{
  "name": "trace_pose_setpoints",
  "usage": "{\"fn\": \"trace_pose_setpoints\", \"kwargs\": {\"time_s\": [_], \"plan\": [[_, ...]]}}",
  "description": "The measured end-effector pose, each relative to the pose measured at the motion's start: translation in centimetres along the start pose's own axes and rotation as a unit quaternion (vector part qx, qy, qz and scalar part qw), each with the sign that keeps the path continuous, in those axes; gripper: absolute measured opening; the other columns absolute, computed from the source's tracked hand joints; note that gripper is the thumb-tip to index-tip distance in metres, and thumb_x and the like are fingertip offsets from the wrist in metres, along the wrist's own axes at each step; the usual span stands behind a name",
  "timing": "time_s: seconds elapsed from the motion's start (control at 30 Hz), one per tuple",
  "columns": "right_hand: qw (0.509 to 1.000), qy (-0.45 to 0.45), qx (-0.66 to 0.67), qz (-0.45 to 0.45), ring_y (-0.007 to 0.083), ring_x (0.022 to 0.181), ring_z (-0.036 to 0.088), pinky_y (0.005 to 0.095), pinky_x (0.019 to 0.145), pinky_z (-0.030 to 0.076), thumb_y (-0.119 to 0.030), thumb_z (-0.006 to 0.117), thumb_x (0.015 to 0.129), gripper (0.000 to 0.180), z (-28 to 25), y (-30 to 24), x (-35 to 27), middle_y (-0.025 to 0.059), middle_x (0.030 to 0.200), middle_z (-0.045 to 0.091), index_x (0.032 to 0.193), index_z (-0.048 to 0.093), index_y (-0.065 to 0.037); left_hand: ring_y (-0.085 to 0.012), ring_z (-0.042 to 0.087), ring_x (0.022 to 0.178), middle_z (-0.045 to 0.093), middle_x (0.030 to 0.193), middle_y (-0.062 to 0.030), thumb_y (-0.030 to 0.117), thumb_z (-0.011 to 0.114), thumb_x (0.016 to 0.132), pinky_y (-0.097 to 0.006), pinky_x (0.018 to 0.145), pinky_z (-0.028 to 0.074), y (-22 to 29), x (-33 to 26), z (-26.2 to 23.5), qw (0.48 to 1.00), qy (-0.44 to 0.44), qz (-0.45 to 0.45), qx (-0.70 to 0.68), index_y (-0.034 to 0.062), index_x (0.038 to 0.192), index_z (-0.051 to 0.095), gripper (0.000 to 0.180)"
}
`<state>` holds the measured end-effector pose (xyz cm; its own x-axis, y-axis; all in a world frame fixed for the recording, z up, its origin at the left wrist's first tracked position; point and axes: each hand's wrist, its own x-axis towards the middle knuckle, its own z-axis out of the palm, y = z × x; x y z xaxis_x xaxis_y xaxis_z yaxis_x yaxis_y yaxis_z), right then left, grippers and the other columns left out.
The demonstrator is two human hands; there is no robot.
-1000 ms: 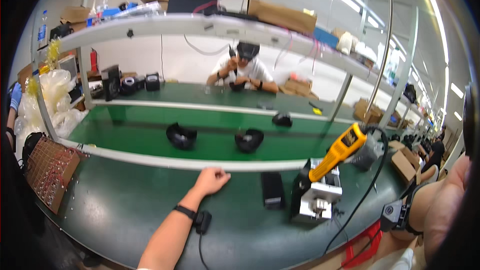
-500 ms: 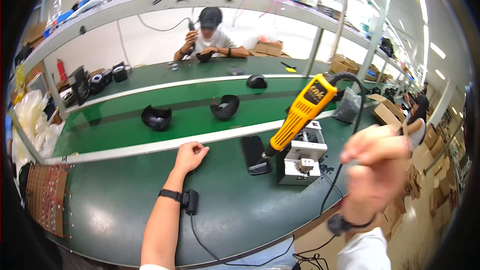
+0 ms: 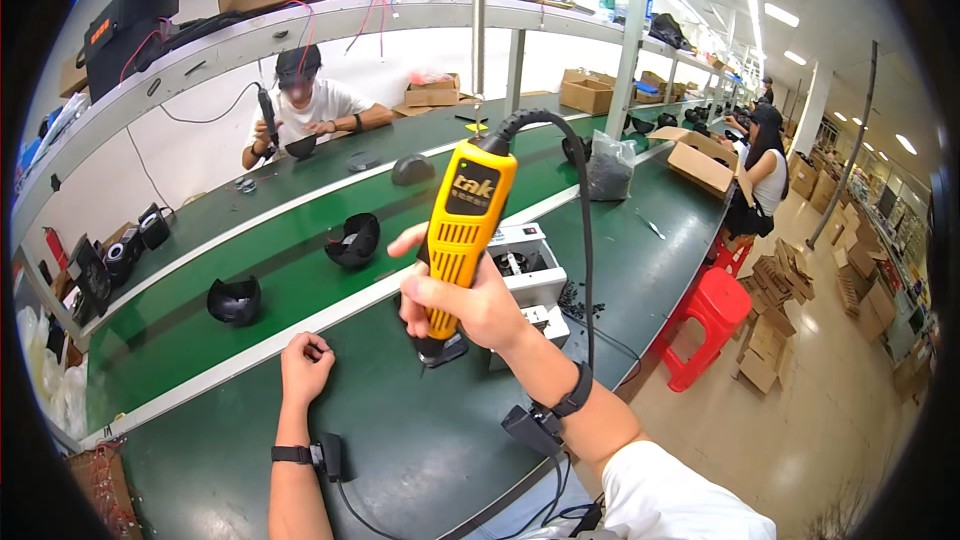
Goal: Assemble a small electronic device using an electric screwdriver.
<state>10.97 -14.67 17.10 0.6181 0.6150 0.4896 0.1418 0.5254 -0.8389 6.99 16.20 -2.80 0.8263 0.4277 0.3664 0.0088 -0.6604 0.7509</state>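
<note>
A yellow electric screwdriver (image 3: 470,190) hangs bit-down from its black cable, and my right hand (image 3: 475,310) is wrapped round its lower body. Its tip is in front of a black phone (image 3: 450,348) that lies on the bench, mostly hidden. My left hand (image 3: 306,370) rests at the bench's belt-side edge, fingers curled in with nothing visible in them. Behind my right hand stands a white metal screw feeder (image 3: 548,285), partly covered. On the green belt (image 3: 290,265) sit black rounded shells: one (image 3: 234,302) at left, another (image 3: 353,242) nearer the middle, a third (image 3: 413,170) farther back.
A co-worker (image 3: 315,110) sits across the belt with a driver and a dark shell. Small black parts (image 3: 580,302) lie beside the feeder. Farther right are a plastic bag of dark parts (image 3: 610,168), an open carton (image 3: 695,162) and a red stool (image 3: 708,315).
My right hand has moved left from the right side and closed round the screwdriver, which now stands more upright. The view has turned right. My left hand stays on the bench, fingers curled.
</note>
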Motion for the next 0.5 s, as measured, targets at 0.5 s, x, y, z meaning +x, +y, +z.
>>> {"fn": "trace_pose_setpoints", "kwargs": {"time_s": [0.5], "plan": [[0.999, -0.039, 0.014, 0.032, 0.0083, 0.075, 0.061, 0.0263, 0.069, 0.049, -0.010, 0.073, 0.090, 0.033, 2.2, 8.0, -3.5, 0.0021, 0.083, 0.063, 0.117, 0.057, -0.001, -0.0146, 0.059, 0.094, 0.061, 0.104, -0.0060, -0.002, 0.074, 0.077, -0.031, 0.079, 0.049, 6.5, -12.0, 1.3, 0.941, -0.240, 0.070, -0.227, 0.0015, 0.116, 0.058, 0.042]]}}
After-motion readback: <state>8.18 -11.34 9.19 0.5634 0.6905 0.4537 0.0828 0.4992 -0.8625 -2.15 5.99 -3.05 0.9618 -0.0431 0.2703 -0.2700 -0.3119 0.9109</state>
